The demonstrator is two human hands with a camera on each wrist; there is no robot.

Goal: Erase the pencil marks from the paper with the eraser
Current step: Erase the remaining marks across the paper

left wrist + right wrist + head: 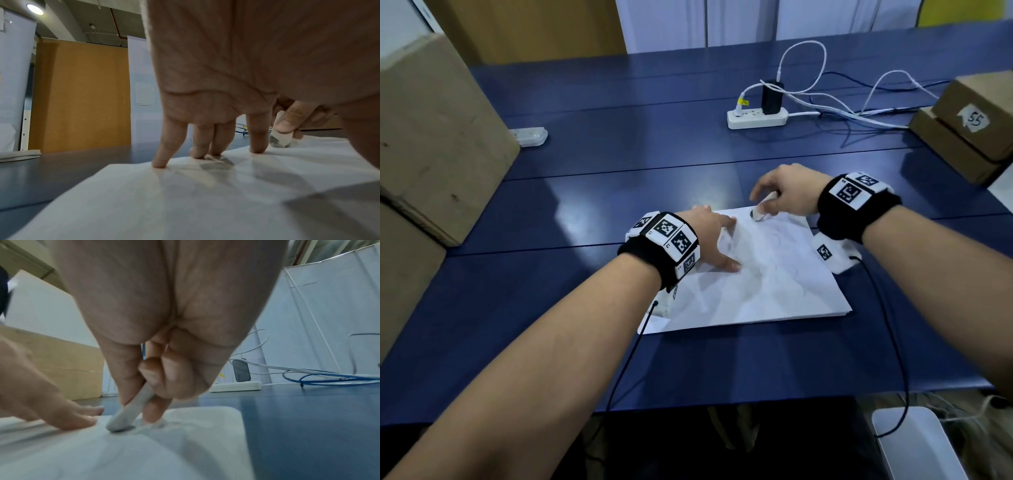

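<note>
Your blue table (619, 164) carries a big cardboard box (431, 137) at its left edge, smaller boxes (969, 137) at the right, and a white power strip (756, 118) with cables at the back. In front of you lies the paper (774, 291), flat on the table. Your left hand (709, 240) rests on its left part, fingers (258, 134) straight and spread, tips pressing the sheet. Your right hand (784, 192) sits at the paper's far edge, its thumb and curled fingers (152, 408) pinching the eraser (129, 412). The eraser tilts, its smudged lower end touching the paper just beside your left fingertips, the upper end hidden inside your grip.
</note>
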